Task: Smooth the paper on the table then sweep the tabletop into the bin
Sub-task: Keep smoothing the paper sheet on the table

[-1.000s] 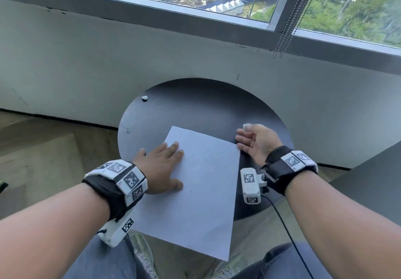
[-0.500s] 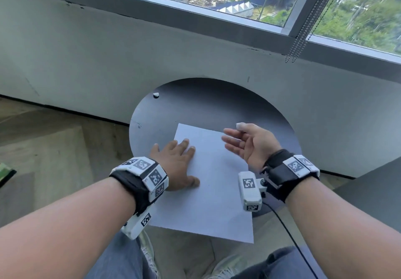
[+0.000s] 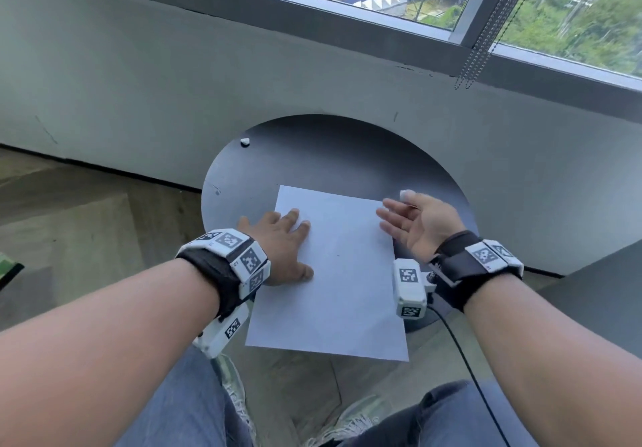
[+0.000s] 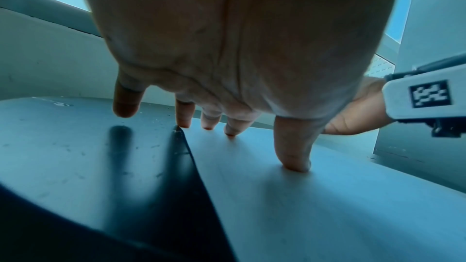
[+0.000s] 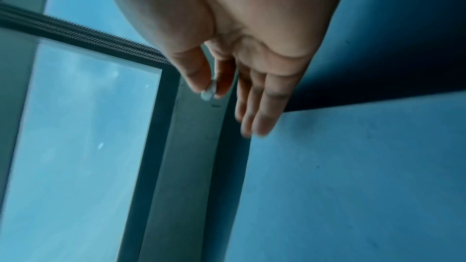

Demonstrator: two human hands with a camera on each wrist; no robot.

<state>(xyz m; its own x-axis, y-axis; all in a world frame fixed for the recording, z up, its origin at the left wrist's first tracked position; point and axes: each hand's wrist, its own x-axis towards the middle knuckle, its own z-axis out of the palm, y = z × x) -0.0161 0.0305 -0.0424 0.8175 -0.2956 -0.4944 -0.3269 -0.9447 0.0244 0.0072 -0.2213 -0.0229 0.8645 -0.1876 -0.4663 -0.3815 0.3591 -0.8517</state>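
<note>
A white paper sheet [image 3: 340, 272] lies on the round dark table [image 3: 330, 154], its near edge hanging past the table's rim. My left hand [image 3: 281, 241] lies flat on the sheet's left part, fingers straight and spread, thumb pressed down [image 4: 292, 158]. My right hand [image 3: 413, 224] hovers over the sheet's right edge, palm turned left, fingers extended. Its thumb and forefinger pinch a small white scrap [image 3: 406, 195], also visible as the scrap [image 5: 208, 93] in the right wrist view. Another small white scrap [image 3: 245, 142] lies on the table's far left.
A grey wall [image 3: 173, 92] under a window runs right behind the table. A bead chain [image 3: 476, 53] hangs at the right. A second dark surface [image 3: 601, 300] sits at the right. Wood floor [image 3: 87, 231] spreads to the left; my knees and shoes are below.
The sheet has turned from skewed to nearly square with me under my left hand. My right hand has lifted off the table and come left over the sheet's right edge, still pinching the scrap.
</note>
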